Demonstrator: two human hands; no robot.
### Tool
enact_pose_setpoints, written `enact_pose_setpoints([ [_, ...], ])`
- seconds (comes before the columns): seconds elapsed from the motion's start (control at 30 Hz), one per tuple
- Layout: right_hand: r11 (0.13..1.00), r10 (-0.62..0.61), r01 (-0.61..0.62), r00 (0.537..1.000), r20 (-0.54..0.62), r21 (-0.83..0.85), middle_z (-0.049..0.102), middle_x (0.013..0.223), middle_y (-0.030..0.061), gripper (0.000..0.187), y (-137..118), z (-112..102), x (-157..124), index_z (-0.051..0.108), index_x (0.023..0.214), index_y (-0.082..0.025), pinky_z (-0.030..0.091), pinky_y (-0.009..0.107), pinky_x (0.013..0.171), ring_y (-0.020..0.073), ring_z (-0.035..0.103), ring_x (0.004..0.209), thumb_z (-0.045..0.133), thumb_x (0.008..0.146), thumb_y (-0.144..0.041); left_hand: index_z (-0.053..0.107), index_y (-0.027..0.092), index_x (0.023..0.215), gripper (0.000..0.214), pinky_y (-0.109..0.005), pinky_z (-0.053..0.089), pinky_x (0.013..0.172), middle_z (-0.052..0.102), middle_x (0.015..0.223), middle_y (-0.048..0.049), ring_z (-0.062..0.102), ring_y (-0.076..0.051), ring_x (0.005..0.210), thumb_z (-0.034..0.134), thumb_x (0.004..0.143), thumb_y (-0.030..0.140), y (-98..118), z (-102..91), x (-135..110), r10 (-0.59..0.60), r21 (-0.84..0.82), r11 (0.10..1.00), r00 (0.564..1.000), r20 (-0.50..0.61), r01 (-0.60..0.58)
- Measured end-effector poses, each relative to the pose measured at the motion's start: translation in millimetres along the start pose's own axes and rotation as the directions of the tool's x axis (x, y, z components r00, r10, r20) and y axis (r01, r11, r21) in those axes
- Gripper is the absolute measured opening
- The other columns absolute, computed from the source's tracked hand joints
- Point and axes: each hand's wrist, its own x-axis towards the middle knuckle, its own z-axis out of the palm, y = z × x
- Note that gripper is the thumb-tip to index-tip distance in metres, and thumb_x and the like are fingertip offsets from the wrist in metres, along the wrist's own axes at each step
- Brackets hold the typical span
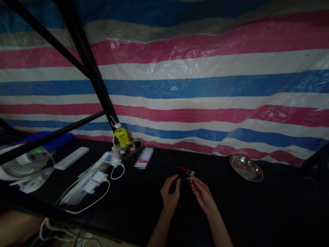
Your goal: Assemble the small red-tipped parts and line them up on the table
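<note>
One slim dark item (183, 178) with a shiny end sits between your hands; you can't tell whether it touches the black worktop (138, 202). Your left hand (169, 196) pinches its dark end in a fingertip grip, while your right hand (203, 195) has its grip closed around the shiny end. Just beyond it is a red item (185, 169), also shiny-tipped. Well to your right stands a round metal dish (246, 168), showing dim reflections inside. Far left of your grip, a capped yellow bottle (122, 137) stands by the black post (96, 79); nearer you is a power strip (74, 192) with a white charger (95, 181). You have room on both sides, up to the striped sheet (185, 82) behind; the worktop's near edge shows at lower left.
</note>
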Motion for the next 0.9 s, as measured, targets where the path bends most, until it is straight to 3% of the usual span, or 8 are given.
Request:
enact_pose_setpoints([
  [0.13, 0.996, -0.068, 0.066, 0.997, -0.042, -0.053, 0.068, 0.070, 0.0041, 0.038, 3.4, -1.8, 2.3, 0.072, 0.085, -0.014, 0.046, 0.020, 0.049, 0.0091, 0.057, 0.054, 0.083, 0.052, -0.030, 0.069, 0.019, 0.087, 0.017, -0.030, 0.054, 0.073, 0.069, 0.084, -0.0058, 0.064, -0.017, 0.079, 0.058, 0.079, 0.030, 3.3, 0.5, 1.8, -0.017, -0.076, 0.997, 0.999, 0.043, 0.020],
  [0.3, 0.967, -0.228, 0.215, 0.969, -0.093, -0.136, 0.066, 0.070, 0.0022, 0.044, 4.6, -3.2, 5.5, 0.070, 0.089, -0.015, 0.040, 0.021, 0.041, 0.0079, 0.051, 0.046, 0.080, 0.054, -0.039, 0.068, 0.016, 0.086, 0.022, -0.033, 0.055, 0.079, 0.069, 0.091, -0.0079, 0.066, -0.019, 0.084, 0.062, 0.075, 0.035, -2.4, 5.3, 3.1, -0.240, -0.324, 0.908, 0.964, 0.115, 0.265],
  [0.4, 0.917, -0.385, 0.356, 0.908, -0.163, -0.181, 0.066, 0.074, 0.0005, 0.050, 1.7, -4.4, 5.5, 0.063, 0.100, -0.017, 0.037, 0.020, 0.038, 0.0067, 0.049, 0.044, 0.076, 0.059, -0.043, 0.066, 0.015, 0.088, 0.026, -0.033, 0.054, 0.080, 0.069, 0.090, -0.0077, 0.066, -0.020, 0.084, 0.065, 0.072, 0.036, -9.0, 6.9, 6.7, -0.349, -0.404, 0.830, 0.923, 0.162, 0.385],
  [0.53, 0.822, -0.544, 0.460, 0.808, -0.228, -0.335, 0.066, 0.082, 0.0022, 0.049, -5.1, -6.7, -0.2, 0.055, 0.102, -0.018, 0.036, 0.021, 0.037, 0.0061, 0.047, 0.040, 0.067, 0.067, -0.050, 0.065, 0.015, 0.092, 0.029, -0.032, 0.053, 0.079, 0.070, 0.087, -0.0074, 0.066, -0.020, 0.084, 0.064, 0.072, 0.036, -18.6, 7.3, 14.3, -0.366, -0.367, 0.830, 0.907, 0.211, 0.420],
  [0.7, 0.707, -0.639, 0.389, 0.708, -0.300, -0.590, 0.062, 0.065, 0.0005, 0.050, -13.4, -21.5, -2.9, 0.061, 0.090, -0.014, 0.035, 0.023, 0.042, 0.0096, 0.047, 0.044, 0.061, 0.066, -0.058, 0.065, 0.016, 0.091, 0.025, -0.033, 0.051, 0.078, 0.069, 0.090, -0.0071, 0.064, -0.020, 0.085, 0.058, 0.076, 0.034, -28.0, 7.5, 24.0, -0.298, -0.208, 0.907, 0.907, 0.298, 0.366],
  [0.8, 0.561, -0.726, 0.306, 0.629, -0.279, -0.769, 0.064, 0.075, 0.0055, 0.054, -16.0, -35.2, 1.3, 0.067, 0.088, -0.013, 0.042, 0.028, 0.058, 0.0162, 0.055, 0.062, 0.058, 0.066, -0.062, 0.064, 0.018, 0.092, 0.021, -0.033, 0.049, 0.079, 0.069, 0.090, -0.0053, 0.063, -0.019, 0.086, 0.056, 0.077, 0.031, -31.4, 9.7, 27.2, -0.283, -0.104, 0.936, 0.892, 0.354, 0.338],
  [0.9, 0.368, -0.754, 0.177, 0.632, -0.182, -0.913, 0.062, 0.078, 0.0075, 0.055, -16.1, -43.7, 5.3, 0.069, 0.087, -0.016, 0.042, 0.031, 0.065, 0.0200, 0.054, 0.071, 0.048, 0.072, -0.064, 0.063, 0.019, 0.092, 0.019, -0.034, 0.047, 0.082, 0.068, 0.091, -0.0041, 0.063, -0.018, 0.088, 0.054, 0.078, 0.027, -35.2, 14.6, 27.1, -0.262, -0.047, 0.952, 0.886, 0.382, 0.302],
])
